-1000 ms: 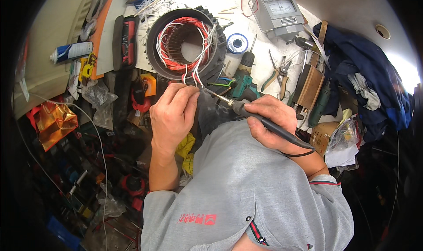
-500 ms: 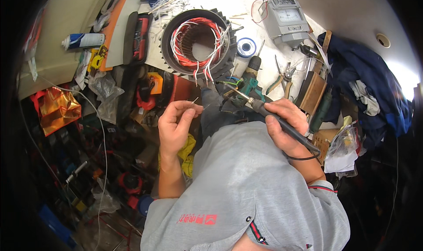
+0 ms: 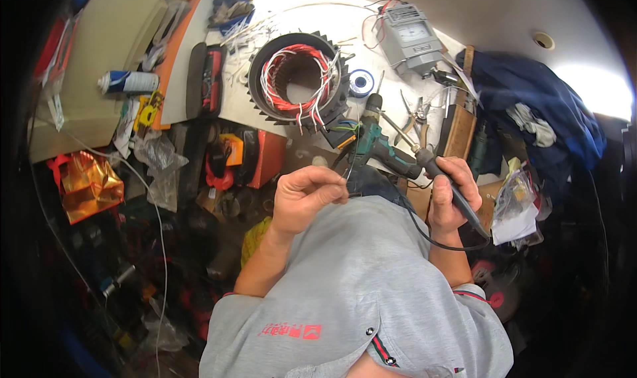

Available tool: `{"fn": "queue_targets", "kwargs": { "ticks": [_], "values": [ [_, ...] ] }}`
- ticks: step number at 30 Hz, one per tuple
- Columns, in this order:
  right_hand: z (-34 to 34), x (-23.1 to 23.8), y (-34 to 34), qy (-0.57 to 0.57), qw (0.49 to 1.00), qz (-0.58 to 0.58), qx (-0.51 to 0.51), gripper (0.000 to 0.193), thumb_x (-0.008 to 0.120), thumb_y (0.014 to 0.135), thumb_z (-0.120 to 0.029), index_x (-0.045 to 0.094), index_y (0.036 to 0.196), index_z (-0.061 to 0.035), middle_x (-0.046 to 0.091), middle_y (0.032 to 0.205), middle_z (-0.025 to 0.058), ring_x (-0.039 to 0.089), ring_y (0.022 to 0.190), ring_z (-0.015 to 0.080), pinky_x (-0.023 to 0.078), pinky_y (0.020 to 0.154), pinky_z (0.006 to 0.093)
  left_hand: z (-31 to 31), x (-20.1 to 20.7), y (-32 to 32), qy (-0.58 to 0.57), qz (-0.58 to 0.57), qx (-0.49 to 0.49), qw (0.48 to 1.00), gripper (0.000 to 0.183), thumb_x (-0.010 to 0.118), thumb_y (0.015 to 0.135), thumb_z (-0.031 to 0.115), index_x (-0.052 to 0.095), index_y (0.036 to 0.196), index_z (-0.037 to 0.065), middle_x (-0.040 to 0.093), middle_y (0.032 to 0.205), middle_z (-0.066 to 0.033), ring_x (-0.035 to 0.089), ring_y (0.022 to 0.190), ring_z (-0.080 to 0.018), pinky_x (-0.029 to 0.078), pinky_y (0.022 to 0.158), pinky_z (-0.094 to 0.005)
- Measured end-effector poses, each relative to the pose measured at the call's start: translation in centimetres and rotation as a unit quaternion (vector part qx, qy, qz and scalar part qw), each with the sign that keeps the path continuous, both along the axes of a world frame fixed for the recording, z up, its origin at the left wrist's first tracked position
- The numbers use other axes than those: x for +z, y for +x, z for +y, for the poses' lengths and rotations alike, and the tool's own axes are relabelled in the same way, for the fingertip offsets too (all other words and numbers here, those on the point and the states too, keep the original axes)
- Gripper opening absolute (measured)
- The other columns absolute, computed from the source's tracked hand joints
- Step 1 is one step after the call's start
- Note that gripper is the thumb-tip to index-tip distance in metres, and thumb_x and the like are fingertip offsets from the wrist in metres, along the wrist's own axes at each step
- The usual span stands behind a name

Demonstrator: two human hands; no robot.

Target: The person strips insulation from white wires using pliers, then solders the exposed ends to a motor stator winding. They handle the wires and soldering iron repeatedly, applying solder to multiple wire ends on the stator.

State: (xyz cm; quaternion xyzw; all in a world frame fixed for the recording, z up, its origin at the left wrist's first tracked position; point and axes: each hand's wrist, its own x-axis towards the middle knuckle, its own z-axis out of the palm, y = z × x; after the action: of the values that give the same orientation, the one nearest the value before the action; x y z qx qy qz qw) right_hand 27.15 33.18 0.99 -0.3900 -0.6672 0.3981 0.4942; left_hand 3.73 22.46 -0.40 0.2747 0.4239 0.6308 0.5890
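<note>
My right hand point(image 3: 458, 189) is wrapped round the dark handle of a soldering iron point(image 3: 464, 209), its metal tip pointing up and left above the cordless drill. My left hand point(image 3: 308, 195) is closed, thumb and fingertips pinching a short thin silvery wire point(image 3: 349, 172) in front of my shirt. Iron tip and wire are apart. Beyond the hands, on the bench, lies a black finned motor stator point(image 3: 253, 79) with red and white windings and loose leads at its near edge. A blue-and-white spool of solder point(image 3: 361, 83) sits beside it.
A green cordless drill point(image 3: 375, 142) rests at the bench's near edge, with pliers point(image 3: 419, 112) to its right. Farther back stands a grey meter point(image 3: 415, 39). A spray can point(image 3: 133, 82) and a red multimeter point(image 3: 211, 79) are at left, a dark blue jacket point(image 3: 531, 86) at right.
My left hand has moved to the right, bringing the wire nearer the middle. My right hand has shifted right and slightly down with the soldering iron. The view has shifted a little.
</note>
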Motion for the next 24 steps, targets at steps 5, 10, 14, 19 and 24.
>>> {"fn": "queue_targets", "kwargs": {
  "ticks": [5,10,14,19,24],
  "values": [
    [-2.1,0.4,0.6,0.015,0.993,0.041,-0.107,0.027,0.068,0.085,-0.013,0.069,0.101,0.0092,0.068,0.092,0.0184,0.064,0.079,0.0226,0.052,0.071,0.0314,3.8,5.3,-1.1,0.035,0.012,-0.014,0.999,0.015,0.065,0.093,0.001,0.061,0.106,-0.004,0.065,0.094,-0.0139,0.065,0.076,-0.0200,0.054,0.069,-0.0307],
    [-4.2,1.1,0.9,0.015,0.978,0.087,-0.192,0.028,0.066,0.087,-0.012,0.068,0.103,0.0106,0.065,0.093,0.0167,0.064,0.080,0.0214,0.054,0.071,0.0305,14.7,9.6,-4.4,0.119,0.120,-0.003,0.986,0.014,0.064,0.095,0.007,0.061,0.104,-0.003,0.069,0.092,-0.0096,0.068,0.086,-0.0182,0.056,0.078,-0.0318],
    [-6.0,1.2,0.7,0.020,0.971,0.103,-0.217,0.035,0.063,0.091,-0.017,0.064,0.109,0.0128,0.061,0.098,0.0161,0.061,0.080,0.0227,0.052,0.071,0.0325,23.9,11.7,-6.1,0.109,0.071,-0.022,0.991,0.016,0.065,0.099,0.024,0.056,0.109,0.015,0.062,0.093,0.0004,0.063,0.086,-0.0166,0.052,0.077,-0.0306],
    [-7.8,1.4,1.1,0.050,0.962,0.100,-0.247,0.034,0.063,0.091,-0.017,0.064,0.109,0.0121,0.061,0.099,0.0148,0.060,0.079,0.0211,0.051,0.070,0.0320,30.4,15.8,-4.4,0.184,0.090,0.005,0.979,0.016,0.065,0.099,0.025,0.057,0.108,0.015,0.062,0.094,0.0010,0.062,0.084,-0.0132,0.048,0.070,-0.0294],
    [-7.8,1.3,-0.4,0.043,0.968,0.133,-0.207,0.034,0.063,0.091,-0.018,0.064,0.108,0.0114,0.060,0.098,0.0143,0.060,0.078,0.0206,0.051,0.067,0.0319,28.1,22.8,-7.9,0.237,0.113,0.053,0.963,0.013,0.065,0.099,0.025,0.060,0.104,0.015,0.063,0.094,0.0003,0.063,0.080,-0.0144,0.049,0.067,-0.0277]
  ]
}}
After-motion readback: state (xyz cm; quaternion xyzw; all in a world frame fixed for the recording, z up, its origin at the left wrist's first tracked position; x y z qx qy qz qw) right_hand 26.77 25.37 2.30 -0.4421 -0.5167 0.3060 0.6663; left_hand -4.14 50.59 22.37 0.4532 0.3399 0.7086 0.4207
